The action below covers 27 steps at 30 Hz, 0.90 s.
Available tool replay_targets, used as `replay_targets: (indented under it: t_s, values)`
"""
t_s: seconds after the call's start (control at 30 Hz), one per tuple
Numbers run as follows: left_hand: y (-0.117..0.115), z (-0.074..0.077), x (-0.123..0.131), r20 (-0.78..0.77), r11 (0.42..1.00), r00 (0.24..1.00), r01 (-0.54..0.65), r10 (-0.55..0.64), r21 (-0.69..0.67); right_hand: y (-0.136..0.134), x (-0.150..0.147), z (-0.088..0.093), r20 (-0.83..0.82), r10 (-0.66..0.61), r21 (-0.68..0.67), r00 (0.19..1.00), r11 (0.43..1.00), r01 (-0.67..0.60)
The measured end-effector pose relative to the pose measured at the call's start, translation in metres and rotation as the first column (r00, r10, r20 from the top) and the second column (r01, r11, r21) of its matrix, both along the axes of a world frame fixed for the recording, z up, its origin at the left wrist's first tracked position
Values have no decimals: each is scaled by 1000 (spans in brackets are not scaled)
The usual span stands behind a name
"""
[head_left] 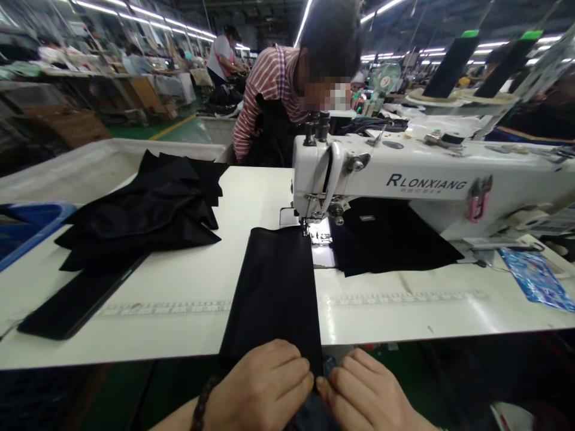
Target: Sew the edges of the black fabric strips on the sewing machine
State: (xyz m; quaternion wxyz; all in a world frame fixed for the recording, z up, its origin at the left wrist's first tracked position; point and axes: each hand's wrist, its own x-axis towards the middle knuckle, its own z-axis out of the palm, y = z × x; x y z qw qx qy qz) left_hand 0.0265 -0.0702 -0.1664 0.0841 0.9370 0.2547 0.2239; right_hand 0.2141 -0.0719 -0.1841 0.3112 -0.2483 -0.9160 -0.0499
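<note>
A long strip of black fabric (278, 287) runs from under the presser foot of the white sewing machine (372, 164) toward me and over the table's front edge. My left hand (265, 383), with a dark beaded bracelet on its wrist, pinches the near end of that fabric. Close beside it, my right hand (363, 389) grips the fabric's right edge with curled fingers. The two thumbs almost meet there. Under the machine arm lies another stack of black fabric (390, 239). The lower part of the held fabric is hidden behind my hands.
To the left, black cut pieces (148, 209) are piled on the white table (179, 335), over a dark flat strip (81, 299). A blue bin (36, 227) stands beyond. Pink-handled snips (478, 200) hang on the machine. A person in a striped shirt (269, 84) bends behind it.
</note>
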Motion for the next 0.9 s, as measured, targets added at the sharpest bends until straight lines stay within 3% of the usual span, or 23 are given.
replay_targets:
  t_s: [0.47,0.63,0.9]
  values:
    - [58,-9,-3,-127,999,992,20,-15,38,57,-1,2,98,1,-292,995,956,28]
    - [84,-12,-3,-233,1000,972,23,-20,6,88,-4,4,221,32,-277,975,960,31]
    - [123,-15,-2,-303,994,953,30,3,106,136,-11,18,440,116,-265,890,964,5]
